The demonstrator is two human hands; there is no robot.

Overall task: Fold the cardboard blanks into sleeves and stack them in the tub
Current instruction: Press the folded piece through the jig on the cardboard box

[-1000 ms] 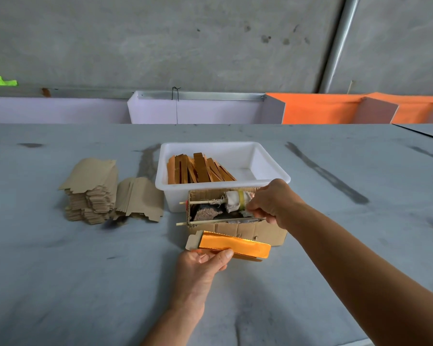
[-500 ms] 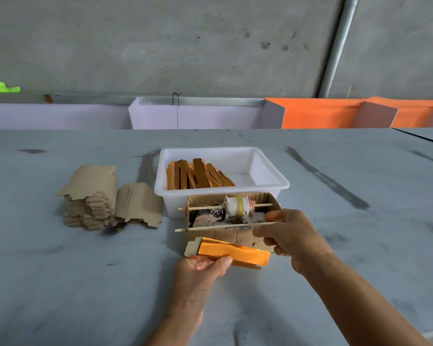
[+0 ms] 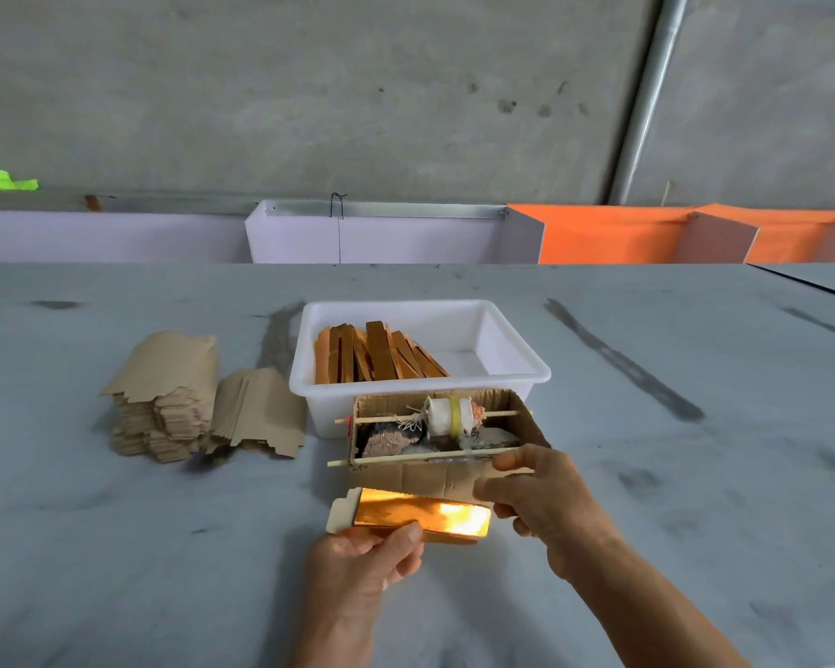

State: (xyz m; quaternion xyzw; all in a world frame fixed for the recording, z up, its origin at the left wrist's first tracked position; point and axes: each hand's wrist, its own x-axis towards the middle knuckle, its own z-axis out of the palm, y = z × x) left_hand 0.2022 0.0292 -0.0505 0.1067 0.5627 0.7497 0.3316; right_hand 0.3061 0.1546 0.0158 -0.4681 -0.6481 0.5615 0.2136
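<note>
My left hand (image 3: 362,566) grips a folded gold-faced cardboard sleeve (image 3: 406,513) by its near edge, just above the table in front of me. A brown flap sticks out at the sleeve's left end. My right hand (image 3: 545,503) hovers at the sleeve's right end with fingers apart, thumb up by the box edge, holding nothing. Behind them, the white tub (image 3: 517,339) holds several gold sleeves (image 3: 377,354) leaning in its left half. A tall stack of brown blanks (image 3: 165,392) lies to the left, with a smaller fanned pile (image 3: 261,417) beside it.
A small open cardboard box (image 3: 435,474) stands between the sleeve and the tub, with a white roller (image 3: 447,417) on a stick across its top and a second stick along its front. White and orange bins line the table's far edge below a concrete wall.
My right hand has left the box's front stick and come down and towards me, to the sleeve's right end. My left hand still holds the sleeve, now tilted flatter and catching glare.
</note>
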